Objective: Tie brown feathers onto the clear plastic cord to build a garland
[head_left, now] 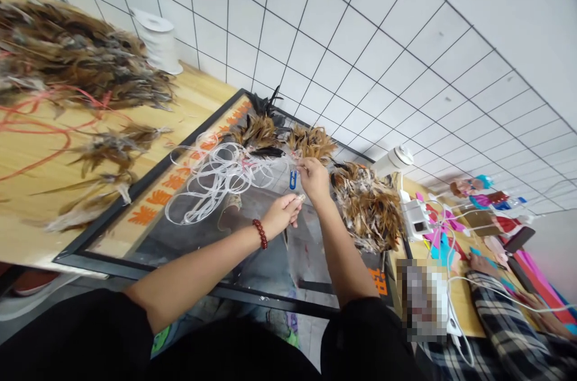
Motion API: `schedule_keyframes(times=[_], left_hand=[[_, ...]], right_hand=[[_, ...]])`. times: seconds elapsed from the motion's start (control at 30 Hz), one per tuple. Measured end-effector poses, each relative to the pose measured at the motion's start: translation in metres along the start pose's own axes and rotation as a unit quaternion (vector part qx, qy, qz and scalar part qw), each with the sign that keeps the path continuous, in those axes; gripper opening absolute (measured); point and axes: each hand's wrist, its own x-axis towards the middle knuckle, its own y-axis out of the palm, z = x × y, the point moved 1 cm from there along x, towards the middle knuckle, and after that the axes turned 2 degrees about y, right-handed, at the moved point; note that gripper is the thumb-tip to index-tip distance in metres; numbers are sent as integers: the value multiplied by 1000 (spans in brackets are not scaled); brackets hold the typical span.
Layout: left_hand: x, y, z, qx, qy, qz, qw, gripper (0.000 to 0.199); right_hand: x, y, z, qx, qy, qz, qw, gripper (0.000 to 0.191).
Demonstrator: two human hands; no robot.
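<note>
My left hand [283, 214], with a red bead bracelet at the wrist, is closed over the framed glass panel [180, 249], on something small and pale at its fingertips that I cannot make out. Just above and to its right, my right hand [313, 178] pinches near the end of a white ribbon [211, 182], which lies in loose loops to the left. Blue thread snips [293, 179] rest between the hands. Brown feather bunches [311, 142] stand behind them, and a larger feather pile [369, 207] lies right of my right forearm.
A long feather heap [81, 56], red string [67, 134] and a white spool [157, 41] are at the left. At the right are a white roll [396, 158], a power strip [415, 217], cables and a person's plaid sleeve [500, 309]. A tiled wall rises behind.
</note>
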Motion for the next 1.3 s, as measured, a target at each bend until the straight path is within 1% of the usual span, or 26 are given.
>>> schedule_keyframes(times=[0.07, 0.13, 0.2, 0.23, 0.3, 0.37, 0.47, 0.53, 0.6, 0.67, 0.73, 0.77, 0.83, 0.87, 0.9, 0.97, 1.03, 1.1, 1.17, 1.23, 1.3], left_hand=[[0, -2, -1, 21, 18, -14, 1000, 30], [-1, -5, -5, 58, 50, -41, 996, 29], [-2, -7, -11, 121, 100, -69, 985, 26], [-2, -8, -14, 164, 130, -72, 975, 25], [-4, -8, -19, 255, 185, -61, 947, 27], [-5, -8, -21, 331, 205, -39, 920, 26], [-5, -9, -20, 401, 179, -26, 898, 23], [-2, -12, -19, 410, 166, -44, 896, 25], [2, -18, -21, 379, 163, -90, 906, 28], [6, -25, -23, 325, 155, -142, 922, 29], [10, -29, -26, 289, 147, -160, 932, 28], [10, -29, -26, 284, 143, -157, 935, 28], [9, -27, -27, 300, 140, -134, 934, 28], [8, -26, -27, 314, 142, -118, 931, 28], [6, -24, -27, 329, 145, -99, 928, 29], [4, -21, -26, 353, 151, -69, 921, 30], [3, -20, -26, 373, 155, -68, 912, 30], [3, -21, -27, 413, 157, -88, 893, 29], [3, -22, -27, 484, 150, -90, 858, 26], [1, -21, -27, 567, 131, -56, 812, 23], [-1, -18, -27, 632, 111, -7, 767, 22]], right_hand=[[-20, -8, -7, 90, 32, -19, 995, 19], [-42, -12, -14, 131, 69, -5, 989, 21], [-63, -12, -18, 102, 94, 17, 990, 20], [-72, -12, -18, 75, 96, 24, 992, 19], [-86, -12, -14, 27, 77, 36, 996, 19], [-95, -12, -6, 9, 43, 38, 998, 20], [-100, -12, 0, 23, 11, 15, 1000, 22], [-100, -11, -4, 43, 9, 3, 999, 23], [-99, -10, -14, 56, 27, 4, 998, 24], [-98, -11, -25, 61, 59, 0, 996, 23], [-98, -14, -32, 79, 77, -27, 994, 27], [-98, -16, -32, 95, 75, -49, 991, 33], [-98, -18, -26, 135, 50, -86, 986, 41], [-98, -18, -22, 151, 31, -91, 984, 43], [-98, -17, -18, 163, 14, -83, 983, 44], [-98, -13, -11, 170, -12, -36, 985, 47], [-98, -9, -9, 169, -16, 10, 985, 39], [-98, -9, -10, 171, -7, 26, 985, 24], [-99, -13, -12, 172, -7, 30, 985, 22], [-99, -18, -12, 155, -33, 44, 986, 21], [-99, -23, -10, 120, -72, 58, 988, 19]])
